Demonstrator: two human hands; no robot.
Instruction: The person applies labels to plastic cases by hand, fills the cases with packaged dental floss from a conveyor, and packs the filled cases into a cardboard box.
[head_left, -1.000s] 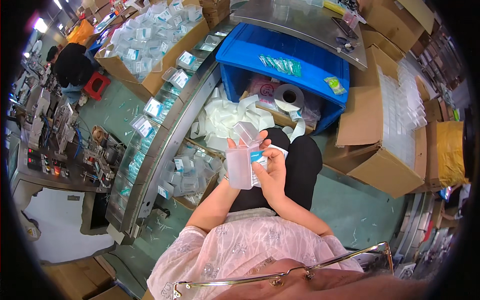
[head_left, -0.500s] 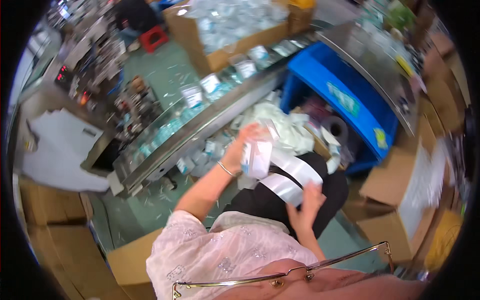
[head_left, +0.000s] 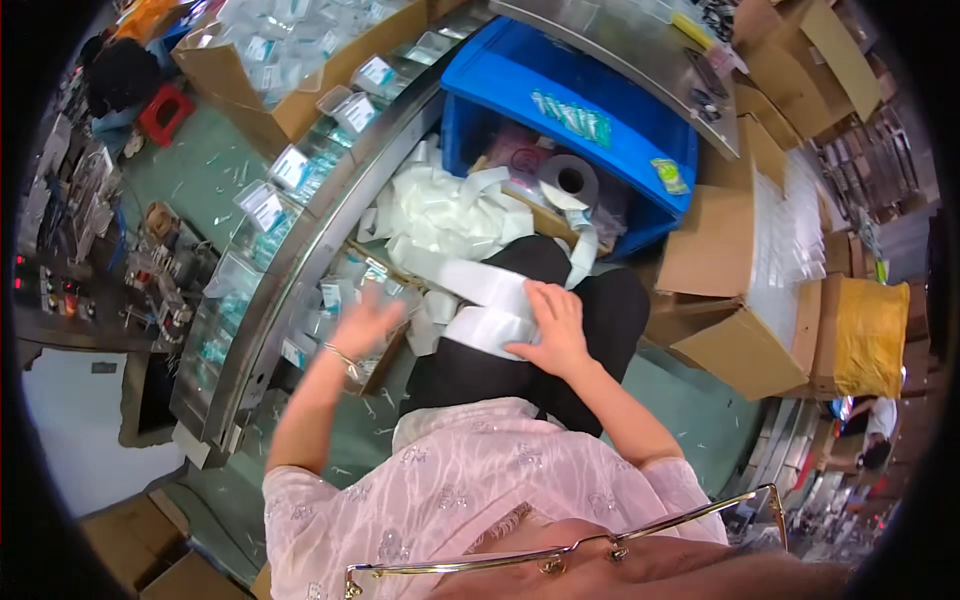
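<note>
A big blue plastic tub (head_left: 490, 72) stands far off; nearer, a glossy white strip (head_left: 485, 283) loops across the black-trousered lap (head_left: 470, 375), the right hand (head_left: 557, 325) spread against it. Apart, the left hand (head_left: 368, 325) is blurred, grip unclear, near clear plastic boxes (head_left: 318, 322); their white-and-teal labels (head_left: 293, 352) I can't read.

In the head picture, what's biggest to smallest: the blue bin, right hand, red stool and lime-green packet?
1. Blue bin
2. Right hand
3. Red stool, farther away
4. Lime-green packet
</note>
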